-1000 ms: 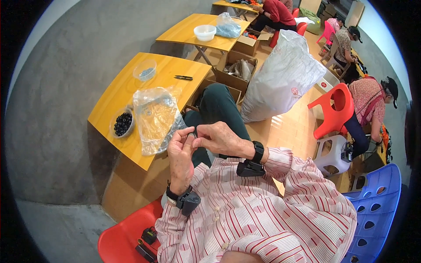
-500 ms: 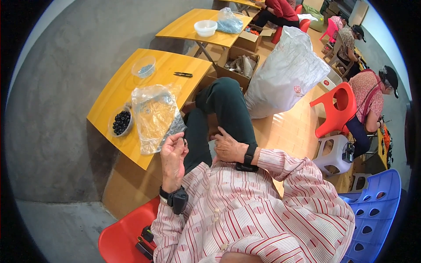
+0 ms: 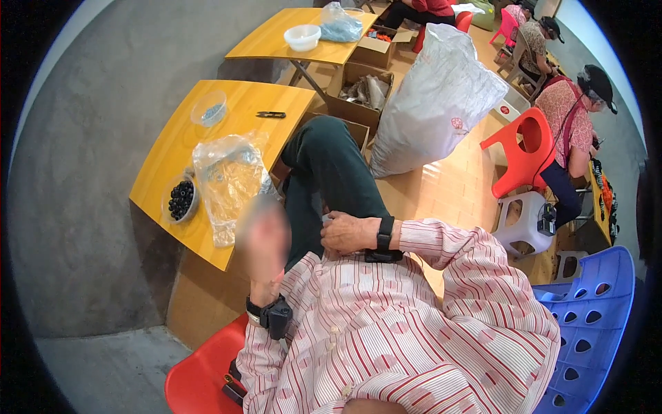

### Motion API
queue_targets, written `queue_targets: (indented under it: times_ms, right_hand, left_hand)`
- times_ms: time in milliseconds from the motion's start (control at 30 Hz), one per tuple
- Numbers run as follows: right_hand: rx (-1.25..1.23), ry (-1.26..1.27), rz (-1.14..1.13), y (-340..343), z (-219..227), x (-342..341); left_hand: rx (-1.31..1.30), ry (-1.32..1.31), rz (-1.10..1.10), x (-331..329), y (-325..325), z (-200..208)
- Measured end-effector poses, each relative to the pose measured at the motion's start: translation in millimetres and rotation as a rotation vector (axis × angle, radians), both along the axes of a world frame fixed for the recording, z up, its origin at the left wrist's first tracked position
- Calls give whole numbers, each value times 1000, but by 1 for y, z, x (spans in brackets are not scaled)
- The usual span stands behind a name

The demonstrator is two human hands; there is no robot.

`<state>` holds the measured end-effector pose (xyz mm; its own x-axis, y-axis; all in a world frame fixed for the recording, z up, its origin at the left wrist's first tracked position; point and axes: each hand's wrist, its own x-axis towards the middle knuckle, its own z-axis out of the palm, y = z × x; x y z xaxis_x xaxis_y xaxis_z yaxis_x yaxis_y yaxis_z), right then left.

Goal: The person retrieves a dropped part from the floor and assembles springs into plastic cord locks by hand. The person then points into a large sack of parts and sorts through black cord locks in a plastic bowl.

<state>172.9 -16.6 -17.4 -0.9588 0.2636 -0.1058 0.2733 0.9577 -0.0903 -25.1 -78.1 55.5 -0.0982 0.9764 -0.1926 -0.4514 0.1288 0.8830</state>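
My left hand (image 3: 265, 238) is raised beside the table's near corner, close to a clear plastic bag (image 3: 231, 186). It is blurred over, so its fingers and anything in them do not show. Low over my lap, my right hand (image 3: 348, 233) is closed with its fingers curled under. A bit of something pale shows at its fingertips, too little to name. On the yellow table (image 3: 207, 138) a round tub of black beads (image 3: 182, 199) stands left of the bag. Behind it are a clear tub with small blue pieces (image 3: 209, 109) and black thread snips (image 3: 271, 114).
A large white woven sack (image 3: 438, 103) stands right of my knees, by open cardboard boxes (image 3: 357, 93). A second yellow table (image 3: 269, 38) holds a white bowl (image 3: 302, 37). Red (image 3: 522, 148) and white (image 3: 527, 224) stools stand at right, near people seated at work.
My left hand, pinched before, is now blurred and slightly further left. My right hand's fingers, stretched out before, have curled in. The whole view has shifted a little.
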Motion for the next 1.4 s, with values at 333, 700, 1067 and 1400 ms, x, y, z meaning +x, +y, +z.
queue_targets:
  times_ms: [333,700,1067,1400]
  right_hand:
    - [-502,-134,-250,-17,72,5]
    - [-613,132,-131,8,85,26]
    - [-1182,386,-183,14,103,32]
    - [-1142,244,-716,6,65,29]
  left_hand:
    - [25,16,27,-3,-8,8]
    - [-11,80,-16,8,-3,7]
    - [62,55,-40,19,12,31]
    - [48,-102,13,-7,7,31]
